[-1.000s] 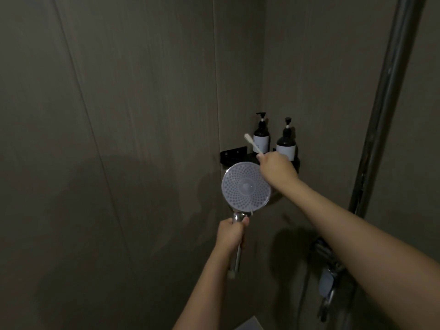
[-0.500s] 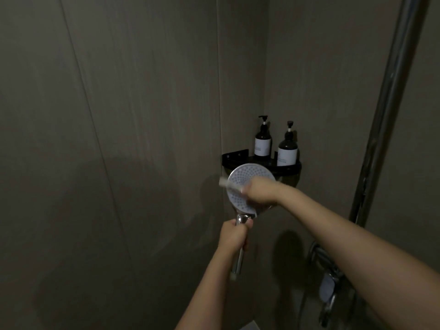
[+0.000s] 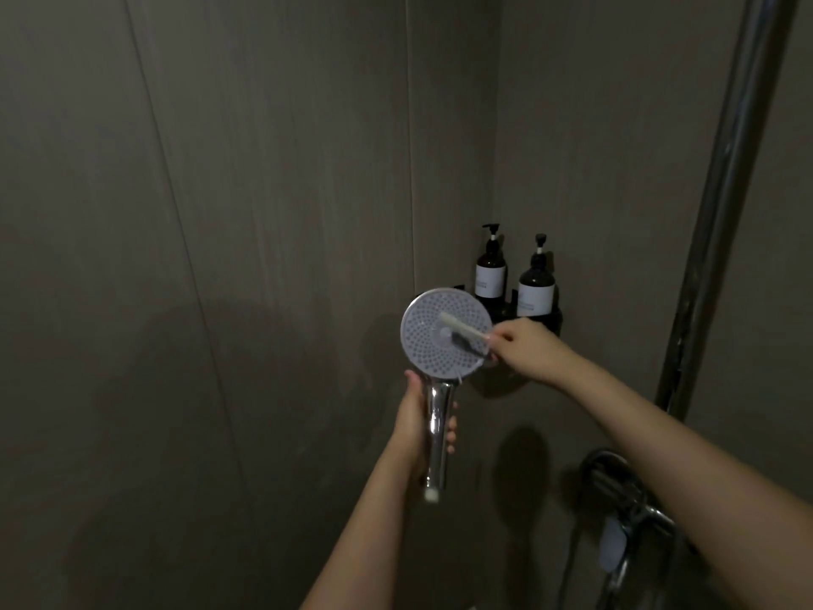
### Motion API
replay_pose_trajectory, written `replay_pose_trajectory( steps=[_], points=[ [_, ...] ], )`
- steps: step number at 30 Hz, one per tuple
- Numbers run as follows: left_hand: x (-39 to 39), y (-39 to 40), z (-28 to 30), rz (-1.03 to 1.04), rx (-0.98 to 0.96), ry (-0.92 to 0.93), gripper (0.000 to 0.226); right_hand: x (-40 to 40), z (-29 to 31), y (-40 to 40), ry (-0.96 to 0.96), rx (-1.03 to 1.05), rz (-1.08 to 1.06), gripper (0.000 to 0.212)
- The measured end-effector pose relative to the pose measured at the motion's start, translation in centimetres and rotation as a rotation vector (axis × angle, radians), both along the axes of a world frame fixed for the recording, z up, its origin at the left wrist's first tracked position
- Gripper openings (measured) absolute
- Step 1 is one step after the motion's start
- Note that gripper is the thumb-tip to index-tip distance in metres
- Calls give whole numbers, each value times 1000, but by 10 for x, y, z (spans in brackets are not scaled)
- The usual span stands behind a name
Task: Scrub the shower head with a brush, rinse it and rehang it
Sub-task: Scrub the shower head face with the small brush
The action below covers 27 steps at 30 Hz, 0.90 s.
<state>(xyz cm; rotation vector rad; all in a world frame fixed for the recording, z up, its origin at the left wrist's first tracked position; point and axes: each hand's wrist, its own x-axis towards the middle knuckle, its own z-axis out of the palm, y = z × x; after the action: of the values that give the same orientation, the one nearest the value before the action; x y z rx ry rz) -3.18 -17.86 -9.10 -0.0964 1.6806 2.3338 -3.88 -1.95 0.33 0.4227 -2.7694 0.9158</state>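
Grey shower walls back the frame's centre, where the left hand [image 3: 415,422] grasps the shower head [image 3: 444,334] handle and the right hand [image 3: 523,347] pinches a brush [image 3: 464,331] laid across its face.

The view is dim and murky, with grainy grey walls [image 3: 264,213]. Soft shadows of arms and the shower head [image 3: 445,334] fall on the walls below, and the chrome handle glints faintly. The pipe [image 3: 726,191] bows at the right edge.

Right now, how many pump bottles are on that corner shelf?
2: one pump bottle toward the corner, the other bottle to its right, both upright on the black shelf. More may be hidden behind them.
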Motion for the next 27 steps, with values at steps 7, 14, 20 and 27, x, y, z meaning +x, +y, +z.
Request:
replay_pose_trajectory(
  steps=[7, 14, 20, 27],
  points=[
    [-10, -8, 24, -67, 116, 117, 89, 8, -9, -13, -36, 132, 33, 33],
    [-17, -16, 32, -42, 141, 145, 94, 19, -15, -3, -413, 441, 253, 35],
    [-17, -15, 26, -54, 121, 168, 92, 3, -3, -5, 66, 76, 54, 39],
    [-18, -10, 21, -74, 194, 145, 93, 15, -24, -14, -323, 442, 205, 33]
  ],
)
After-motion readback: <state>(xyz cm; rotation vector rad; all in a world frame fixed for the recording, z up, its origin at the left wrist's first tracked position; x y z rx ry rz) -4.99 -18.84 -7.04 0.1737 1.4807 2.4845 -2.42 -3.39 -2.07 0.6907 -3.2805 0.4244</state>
